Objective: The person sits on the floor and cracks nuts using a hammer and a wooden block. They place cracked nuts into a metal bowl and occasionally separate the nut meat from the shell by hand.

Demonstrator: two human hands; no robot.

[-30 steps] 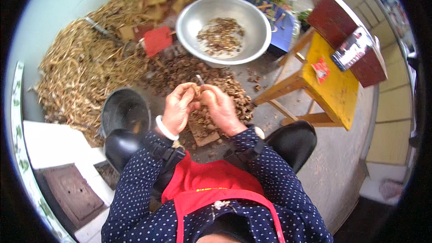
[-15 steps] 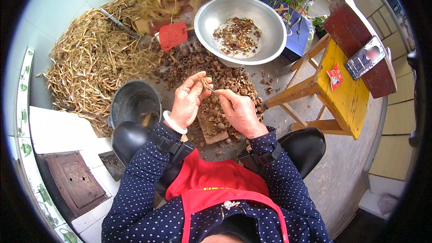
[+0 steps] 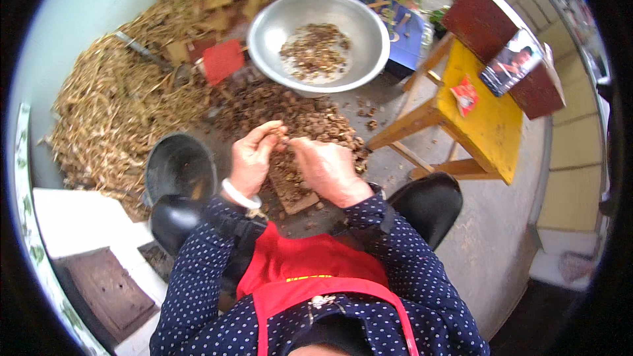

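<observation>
My left hand (image 3: 249, 160), with a white bangle at its wrist, pinches a small brown walnut piece (image 3: 282, 140) between thumb and fingers. My right hand (image 3: 330, 170) is closed close beside it, fingertips nearly meeting the left ones. A thin metal pick showed in its fingers half a second ago; blur and the fingers mostly hide it now. Both hands hover over a heap of broken walnut shells (image 3: 310, 117) and a brown block (image 3: 290, 192) on the floor. Beyond them, a wide metal basin (image 3: 262, 36) holds shelled walnut pieces (image 3: 320, 53).
To the left are a dark bucket (image 3: 179, 165) and a large heap of dry stalks (image 3: 119, 105). A red flat piece (image 3: 223, 61) lies beside the basin. On the right, a yellow wooden stool (image 3: 484, 118) bears a phone (image 3: 511, 62) and a red packet (image 3: 465, 96).
The whole view has shifted, so the surroundings sit further left and the picture is blurred. My hands stay together at the walnut piece; the right hand has turned, its back now more upward.
</observation>
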